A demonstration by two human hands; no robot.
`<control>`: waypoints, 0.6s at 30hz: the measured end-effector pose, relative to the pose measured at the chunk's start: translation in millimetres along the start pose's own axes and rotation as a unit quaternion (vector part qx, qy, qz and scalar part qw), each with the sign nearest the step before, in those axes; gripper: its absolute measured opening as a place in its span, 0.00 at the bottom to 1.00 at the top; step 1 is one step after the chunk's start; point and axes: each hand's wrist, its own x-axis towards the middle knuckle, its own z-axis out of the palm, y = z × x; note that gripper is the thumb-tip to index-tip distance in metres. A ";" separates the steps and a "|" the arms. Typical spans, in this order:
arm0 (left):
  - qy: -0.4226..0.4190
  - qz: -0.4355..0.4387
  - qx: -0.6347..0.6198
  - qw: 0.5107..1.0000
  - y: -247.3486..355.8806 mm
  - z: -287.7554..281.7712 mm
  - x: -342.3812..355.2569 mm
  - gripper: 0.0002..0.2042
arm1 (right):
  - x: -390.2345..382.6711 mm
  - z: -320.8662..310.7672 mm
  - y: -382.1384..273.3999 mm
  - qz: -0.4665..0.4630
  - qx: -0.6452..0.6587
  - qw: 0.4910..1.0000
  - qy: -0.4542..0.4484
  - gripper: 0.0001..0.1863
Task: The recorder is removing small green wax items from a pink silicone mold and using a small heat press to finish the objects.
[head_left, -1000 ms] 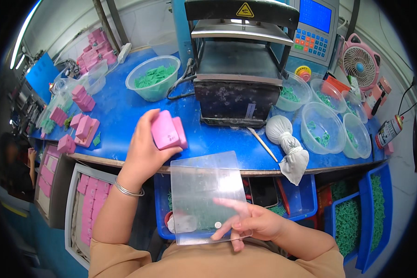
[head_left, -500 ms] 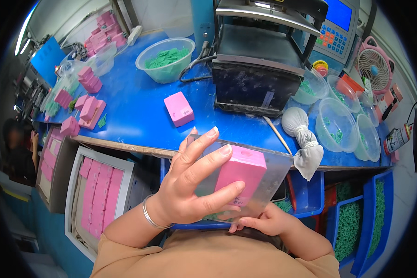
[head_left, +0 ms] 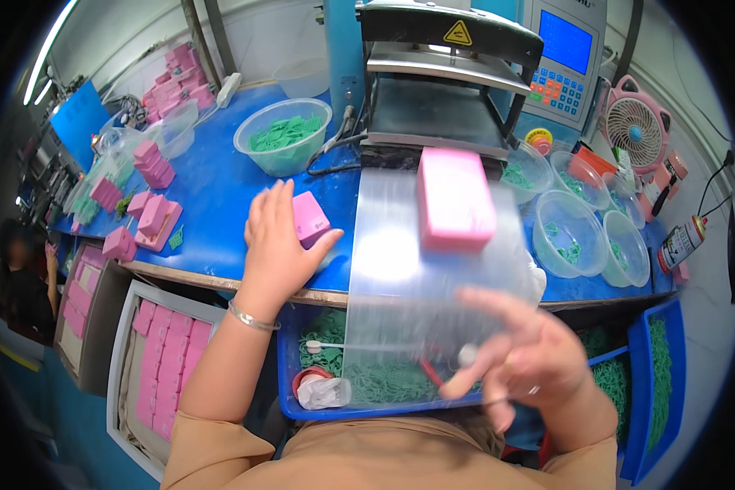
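Observation:
A pink block (head_left: 309,217) lies on the blue table. My left hand (head_left: 276,237) covers its left side, fingers stretched out and thumb apart beside its near end. To the right, a clear sheet (head_left: 392,269) extends from the front of the black press (head_left: 441,106) past the table's near edge. On its far part sits a larger pink block (head_left: 457,200), somewhat blurred. My right hand (head_left: 531,359) is at the sheet's near right side, smeared by motion, with fingers spread. Nothing shows in its grasp; whether it touches the sheet I cannot tell.
Below the table edge, a blue tray (head_left: 290,400) holds green pieces. A bowl (head_left: 282,167) of green pieces stands left of the press; several clear bowls (head_left: 567,245) are at right, near a pink fan (head_left: 637,131). Pink blocks fill a white-framed box (head_left: 126,359). Another person sits far left.
Both hands have left the clear sheet with its pink block, which now lies farther forward by the press. My left hand moved to the other pink block; my right drew right. The view tilted up.

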 end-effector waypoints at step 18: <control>-0.063 -0.061 -0.011 0.996 9.6 7.4 3.1 0.39 | 88.5 -25.4 -60.0 -0.295 -0.275 0.864 0.302 0.21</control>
